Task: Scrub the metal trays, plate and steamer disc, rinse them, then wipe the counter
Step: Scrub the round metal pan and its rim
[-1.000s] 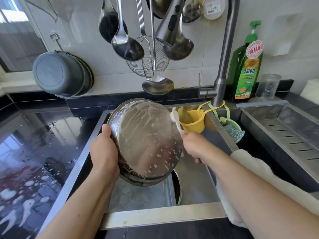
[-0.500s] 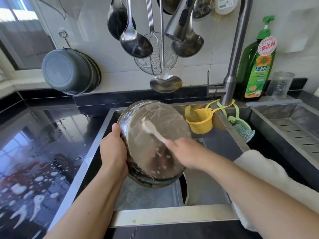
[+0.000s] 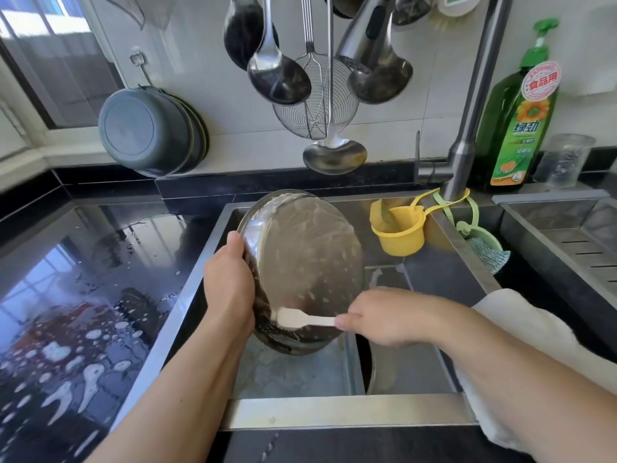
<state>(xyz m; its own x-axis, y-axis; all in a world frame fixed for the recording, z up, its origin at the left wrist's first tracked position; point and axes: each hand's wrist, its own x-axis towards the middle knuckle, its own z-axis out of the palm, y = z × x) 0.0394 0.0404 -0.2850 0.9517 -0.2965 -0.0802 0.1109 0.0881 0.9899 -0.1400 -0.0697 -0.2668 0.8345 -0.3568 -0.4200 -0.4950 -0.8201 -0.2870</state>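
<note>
A round metal tray (image 3: 307, 255), soapy and streaked with foam, is tilted up on edge over the sink (image 3: 340, 417). My left hand (image 3: 228, 289) grips its left rim. My right hand (image 3: 384, 319) holds a white brush (image 3: 300, 320) by the handle, its head pressed against the tray's lower left part. Under the tray, a flat rectangular metal tray (image 3: 293, 375) lies on the sink floor, and a round metal edge (image 3: 370, 369) shows beside it.
The black counter (image 3: 73, 295) on the left is wet with foam spots. A yellow cup (image 3: 399, 228), green scrubber (image 3: 484, 242) and tap (image 3: 467, 128) stand at the sink's back right. Ladles (image 3: 277, 75) hang overhead. A white cloth (image 3: 521, 332) lies under my right arm.
The brush swept from the tray's upper right rim across its face to the lower left. My right hand dropped lower. The tray stays held on edge by my left hand.
</note>
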